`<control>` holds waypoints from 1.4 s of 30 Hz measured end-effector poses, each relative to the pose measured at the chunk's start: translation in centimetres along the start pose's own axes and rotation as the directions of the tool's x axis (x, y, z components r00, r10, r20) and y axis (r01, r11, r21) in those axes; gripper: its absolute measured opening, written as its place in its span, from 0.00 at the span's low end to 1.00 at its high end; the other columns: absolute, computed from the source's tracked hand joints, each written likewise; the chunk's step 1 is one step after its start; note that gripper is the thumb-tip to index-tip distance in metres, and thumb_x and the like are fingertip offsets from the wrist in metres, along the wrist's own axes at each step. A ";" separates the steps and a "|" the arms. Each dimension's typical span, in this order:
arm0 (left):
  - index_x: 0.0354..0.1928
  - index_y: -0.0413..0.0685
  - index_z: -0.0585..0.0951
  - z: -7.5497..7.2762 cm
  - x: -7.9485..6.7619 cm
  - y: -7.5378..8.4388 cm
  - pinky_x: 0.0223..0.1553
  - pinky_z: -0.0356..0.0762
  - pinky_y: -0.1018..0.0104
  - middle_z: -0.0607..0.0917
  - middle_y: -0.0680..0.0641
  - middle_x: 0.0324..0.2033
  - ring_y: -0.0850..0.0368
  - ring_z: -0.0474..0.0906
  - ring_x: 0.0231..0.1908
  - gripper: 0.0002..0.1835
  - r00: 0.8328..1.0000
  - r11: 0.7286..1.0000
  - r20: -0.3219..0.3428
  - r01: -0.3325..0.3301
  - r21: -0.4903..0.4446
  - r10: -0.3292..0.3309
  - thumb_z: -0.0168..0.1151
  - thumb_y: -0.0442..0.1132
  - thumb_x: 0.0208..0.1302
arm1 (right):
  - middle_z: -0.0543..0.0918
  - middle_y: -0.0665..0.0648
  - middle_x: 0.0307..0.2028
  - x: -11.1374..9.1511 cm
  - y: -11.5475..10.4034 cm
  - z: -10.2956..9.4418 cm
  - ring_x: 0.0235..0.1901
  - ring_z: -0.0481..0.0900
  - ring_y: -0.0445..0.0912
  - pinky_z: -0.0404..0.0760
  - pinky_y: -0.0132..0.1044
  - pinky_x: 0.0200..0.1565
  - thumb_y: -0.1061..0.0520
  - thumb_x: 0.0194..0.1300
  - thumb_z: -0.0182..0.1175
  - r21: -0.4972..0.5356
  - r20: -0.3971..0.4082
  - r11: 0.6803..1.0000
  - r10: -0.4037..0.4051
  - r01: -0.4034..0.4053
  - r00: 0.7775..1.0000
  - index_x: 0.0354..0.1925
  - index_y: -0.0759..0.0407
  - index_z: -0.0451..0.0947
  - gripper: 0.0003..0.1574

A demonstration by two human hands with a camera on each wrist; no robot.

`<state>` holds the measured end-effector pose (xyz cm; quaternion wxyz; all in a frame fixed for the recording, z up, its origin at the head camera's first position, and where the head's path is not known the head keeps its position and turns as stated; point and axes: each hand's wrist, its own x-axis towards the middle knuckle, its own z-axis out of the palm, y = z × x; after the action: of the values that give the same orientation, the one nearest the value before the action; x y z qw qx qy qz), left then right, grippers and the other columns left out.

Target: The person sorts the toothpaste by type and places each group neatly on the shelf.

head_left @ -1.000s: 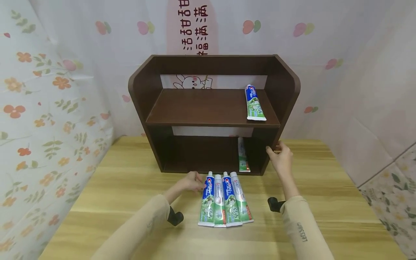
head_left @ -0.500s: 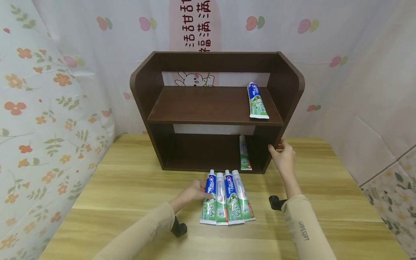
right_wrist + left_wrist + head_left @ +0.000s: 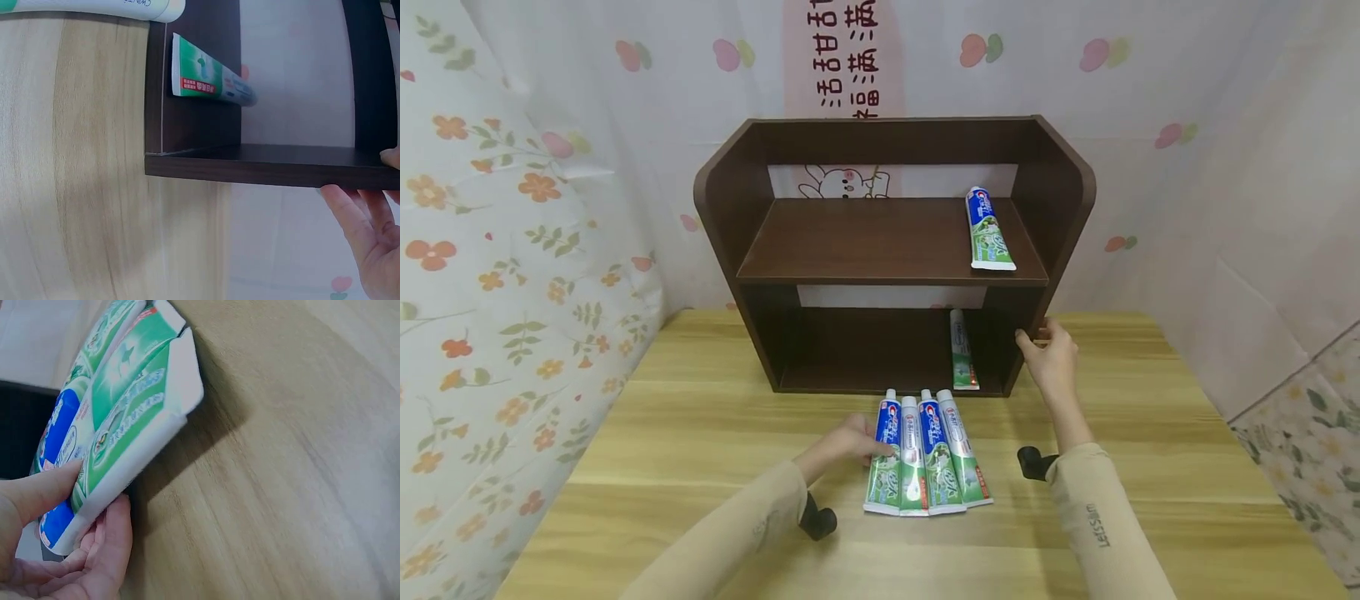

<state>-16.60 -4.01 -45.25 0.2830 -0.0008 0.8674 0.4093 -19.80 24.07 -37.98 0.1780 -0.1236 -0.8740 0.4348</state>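
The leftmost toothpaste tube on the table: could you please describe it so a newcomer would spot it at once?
On the wooden table, before the dark brown shelf unit, four tubes lie side by side. The leftmost tube is blue in its far half, green nearer. Unlike its neighbours, it is pinched by the left hand.

A wood-grained table (image 3: 700,433) carries a dark brown two-tier shelf (image 3: 891,281) and, just before it, a row of four toothpaste tubes (image 3: 936,454), caps toward the shelf; whether the leftmost tube (image 3: 885,477) rests fully on the wood cannot be told. On the upper board (image 3: 850,242) a blue-and-green tube (image 3: 988,229) lies near the right end, cap to the back. The lower board (image 3: 865,350) bears a white-and-green tube (image 3: 962,354), likewise near the right end
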 end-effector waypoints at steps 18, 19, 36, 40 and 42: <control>0.32 0.34 0.78 -1.7 -1.8 0.9 0.33 0.83 0.65 0.83 0.43 0.29 0.59 0.79 0.24 0.14 0.996 0.994 0.085 -0.027 -0.102 0.035 0.67 0.39 0.53 | 0.80 0.72 0.42 -0.1 0.1 0.0 0.39 0.82 0.62 0.80 0.37 0.30 0.56 0.61 0.55 -0.017 -0.035 1.000 -0.017 0.017 0.999 0.43 0.66 0.73 0.15; 0.33 0.34 0.78 -2.0 -2.0 1.0 0.34 0.83 0.65 0.83 0.43 0.29 0.59 0.79 0.24 0.14 0.996 0.994 0.085 -0.033 -0.102 0.042 0.67 0.39 0.52 | 0.80 0.72 0.42 -0.1 0.1 0.0 0.39 0.82 0.62 0.79 0.36 0.30 0.56 0.61 0.55 -0.017 -0.034 1.000 -0.018 0.017 0.999 0.43 0.66 0.73 0.15; 0.37 0.33 0.78 -5.6 -5.2 5.3 0.40 0.82 0.58 0.85 0.43 0.28 0.58 0.82 0.25 0.18 0.977 0.970 0.112 -0.158 -0.187 0.181 0.67 0.42 0.53 | 0.78 0.72 0.44 -0.3 0.1 -0.1 0.41 0.80 0.64 0.82 0.48 0.36 0.57 0.63 0.54 0.001 -0.009 1.000 -0.009 0.009 1.000 0.47 0.67 0.72 0.18; 0.39 0.32 0.77 -6.2 -5.8 6.0 0.39 0.83 0.60 0.84 0.43 0.27 0.58 0.81 0.24 0.18 0.976 0.969 0.105 -0.172 -0.179 0.193 0.67 0.41 0.53 | 0.78 0.72 0.44 -0.3 0.1 0.0 0.41 0.81 0.64 0.82 0.48 0.36 0.56 0.63 0.54 -0.003 -0.009 1.000 -0.004 0.004 1.000 0.46 0.67 0.72 0.17; 0.39 0.32 0.76 -6.4 -5.9 6.3 0.39 0.83 0.60 0.84 0.43 0.28 0.58 0.82 0.24 0.18 0.974 0.967 0.104 -0.179 -0.179 0.200 0.67 0.41 0.54 | 0.78 0.72 0.44 -0.3 0.1 0.1 0.41 0.81 0.64 0.82 0.49 0.37 0.56 0.63 0.53 -0.002 -0.009 1.000 -0.007 0.007 1.000 0.47 0.67 0.72 0.17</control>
<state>-16.25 -5.80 -34.65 0.2937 0.0831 0.8069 0.5056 -19.54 23.96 -38.19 0.1832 -0.1225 -0.8742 0.4327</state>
